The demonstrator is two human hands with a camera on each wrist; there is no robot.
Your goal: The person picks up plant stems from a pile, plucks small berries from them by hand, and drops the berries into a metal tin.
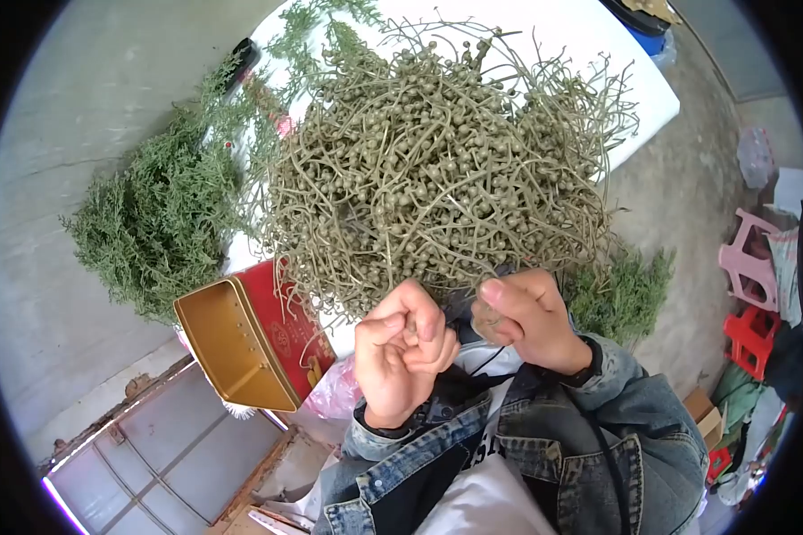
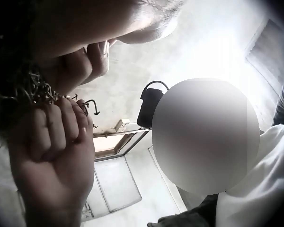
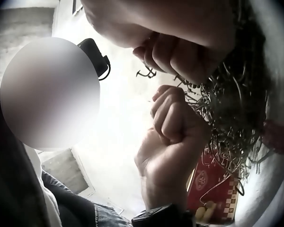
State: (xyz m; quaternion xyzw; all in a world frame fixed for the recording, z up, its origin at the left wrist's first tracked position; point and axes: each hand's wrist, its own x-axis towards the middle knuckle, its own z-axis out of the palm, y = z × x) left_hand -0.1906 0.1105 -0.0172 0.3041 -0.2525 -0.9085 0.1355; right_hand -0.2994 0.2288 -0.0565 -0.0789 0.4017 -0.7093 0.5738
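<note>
A large heap of thin olive-green stems with small round berries (image 1: 419, 160) lies in front of me on a white surface (image 1: 638, 89). At its near edge my left hand (image 1: 403, 352) is raised, fingers curled in and thumb against the index finger. A small dull bit shows between that thumb and finger. Beside it, my right hand (image 1: 531, 321) pinches a short olive stem, mostly hidden by the fingers. In the left wrist view, a hooked stem end (image 2: 91, 107) sticks out at the right hand's fingertips. The two hands are close together but apart.
An open red tin (image 1: 281, 330) with a gold inside lies tipped at the heap's near left. Feathery green sprigs (image 1: 165, 214) are piled left, with another bunch (image 1: 625, 294) at right. A pink stool (image 1: 748, 254) and a red stool (image 1: 749, 343) stand far right.
</note>
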